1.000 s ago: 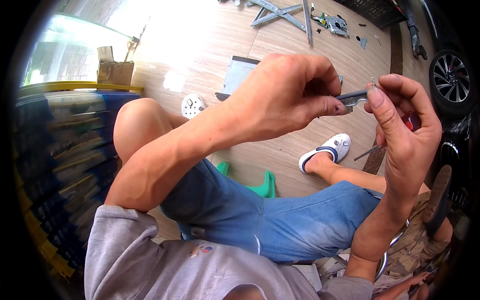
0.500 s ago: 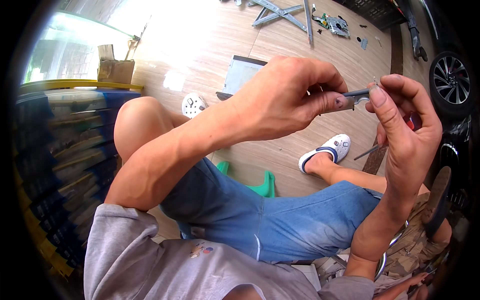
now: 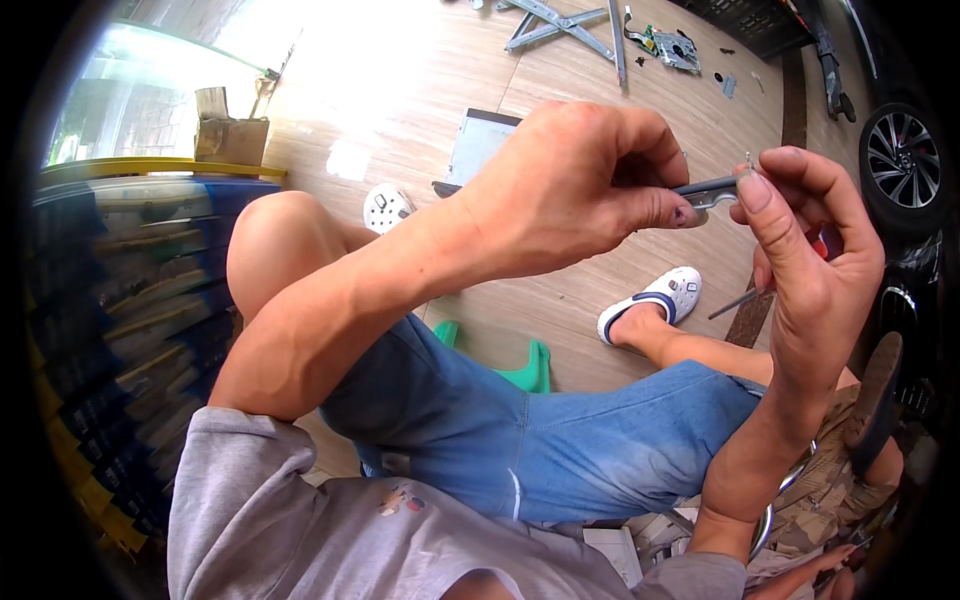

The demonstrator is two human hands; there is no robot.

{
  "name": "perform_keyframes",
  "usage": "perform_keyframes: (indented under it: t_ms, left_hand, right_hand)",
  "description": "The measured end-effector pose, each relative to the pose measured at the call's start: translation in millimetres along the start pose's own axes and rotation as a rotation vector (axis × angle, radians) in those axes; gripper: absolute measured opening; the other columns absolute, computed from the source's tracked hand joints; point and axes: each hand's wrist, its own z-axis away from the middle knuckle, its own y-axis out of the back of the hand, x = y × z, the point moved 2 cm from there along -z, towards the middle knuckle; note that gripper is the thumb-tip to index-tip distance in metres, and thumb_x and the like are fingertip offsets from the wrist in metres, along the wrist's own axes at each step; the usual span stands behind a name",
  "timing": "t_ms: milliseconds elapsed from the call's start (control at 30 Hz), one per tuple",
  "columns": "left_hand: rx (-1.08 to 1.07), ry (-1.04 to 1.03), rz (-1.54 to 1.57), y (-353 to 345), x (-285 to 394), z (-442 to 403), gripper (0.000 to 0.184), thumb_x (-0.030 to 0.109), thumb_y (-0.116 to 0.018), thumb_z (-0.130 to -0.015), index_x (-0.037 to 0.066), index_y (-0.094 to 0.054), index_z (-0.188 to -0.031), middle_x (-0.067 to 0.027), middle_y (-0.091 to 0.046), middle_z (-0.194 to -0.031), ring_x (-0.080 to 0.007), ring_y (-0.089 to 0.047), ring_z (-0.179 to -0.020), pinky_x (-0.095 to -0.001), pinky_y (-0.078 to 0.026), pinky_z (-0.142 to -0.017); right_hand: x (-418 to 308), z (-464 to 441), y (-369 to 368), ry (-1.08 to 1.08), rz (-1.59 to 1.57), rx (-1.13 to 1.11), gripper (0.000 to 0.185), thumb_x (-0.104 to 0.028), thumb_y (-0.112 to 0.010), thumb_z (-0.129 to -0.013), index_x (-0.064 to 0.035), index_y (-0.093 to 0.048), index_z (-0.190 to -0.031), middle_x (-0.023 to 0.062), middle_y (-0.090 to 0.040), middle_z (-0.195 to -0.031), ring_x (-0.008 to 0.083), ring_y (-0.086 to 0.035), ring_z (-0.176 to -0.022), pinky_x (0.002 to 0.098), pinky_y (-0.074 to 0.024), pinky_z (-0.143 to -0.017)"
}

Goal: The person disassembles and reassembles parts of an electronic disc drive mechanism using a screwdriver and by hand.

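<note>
In the head view, the left hand point(image 3: 585, 190) pinches a slim grey metal piece point(image 3: 712, 190) between thumb and bent forefinger, the back of the hand turned up. The right hand point(image 3: 812, 235) grips the far end of the same piece between thumb and fingertips, so the piece lies in the gap from one hand to the other, clear of the floor point(image 3: 560, 320). Its exact shape is partly hidden by the fingers. A small, thin bit stands up at the right hand's fingertips, too small to make out. Tucked in the right palm is a tool with a red part point(image 3: 824, 243), its dark shaft point(image 3: 735, 304) poking out below the fingers toward the left hand's side. Behind the left hand, partly covered by it, lies a flat pale panel point(image 3: 475, 150). Farther out past both hands, crossed metal bars point(image 3: 562, 30) and a circuit-board part point(image 3: 675, 50) lie on the floor. Below the gap between the hands is a white clog point(image 3: 680, 288) on the person's foot. Out beyond the right hand stands a car wheel point(image 3: 902, 155); nearer the body, below that hand, sits another person point(image 3: 805, 500) in patterned clothing
</note>
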Motion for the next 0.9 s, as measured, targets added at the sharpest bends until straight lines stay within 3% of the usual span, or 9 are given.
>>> perform_keyframes:
  t_ms: [900]
  left_hand:
    - [-0.005, 0.012, 0.039, 0.9, -0.5, 0.8, 0.023, 0.012, -0.081, -0.089, -0.002, -0.068, -0.101, -0.0041, -0.072, -0.088, -0.0092, -0.068, -0.084, -0.0259, -0.056, -0.075]
  right_hand:
    - [-0.2, 0.2, -0.7, -0.004, -0.010, -0.015, 0.027, -0.013, -0.075, -0.095, 0.0026, -0.066, -0.115, 0.0083, -0.073, -0.091, 0.0067, -0.067, -0.075, 0.0173, -0.0384, -0.049]
